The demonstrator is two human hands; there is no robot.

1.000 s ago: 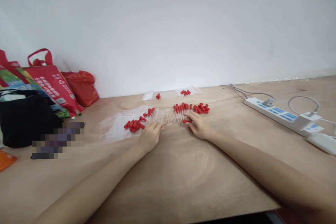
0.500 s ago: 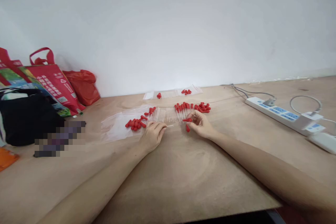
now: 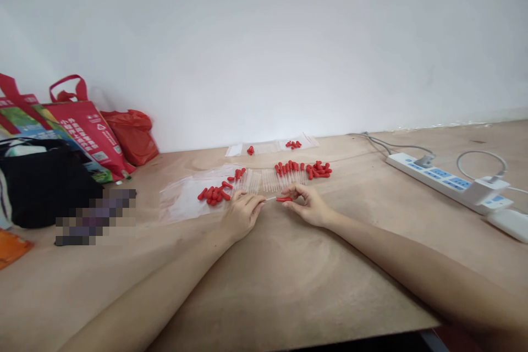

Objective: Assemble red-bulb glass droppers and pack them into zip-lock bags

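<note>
My left hand (image 3: 244, 214) is closed on a clear dropper tube (image 3: 270, 198), its end sticking out to the right past the fingertips. Between the thumb and fingers of my right hand (image 3: 308, 204) is a red rubber dropper bulb (image 3: 284, 199), level with the tube. The bulb's open end meets or nearly meets the tube; I cannot tell how far it is on. Just beyond my hands lies a row of bare clear tubes (image 3: 251, 181). To its right are several tubes with red bulbs on them (image 3: 291, 171). Loose red bulbs (image 3: 319, 169) lie farther right.
More red bulbs (image 3: 213, 195) rest on a clear plastic bag (image 3: 177, 201) at left. Another bag (image 3: 235, 150) with tubes and bulbs lies by the wall. A power strip (image 3: 437, 176) with cables is at right; shopping bags (image 3: 88, 135) and a black bag (image 3: 45, 187) stand left.
My right hand has moved left and turned the bulb towards the tube, closing the gap. The second red bulb that showed under my right hand is no longer visible.
</note>
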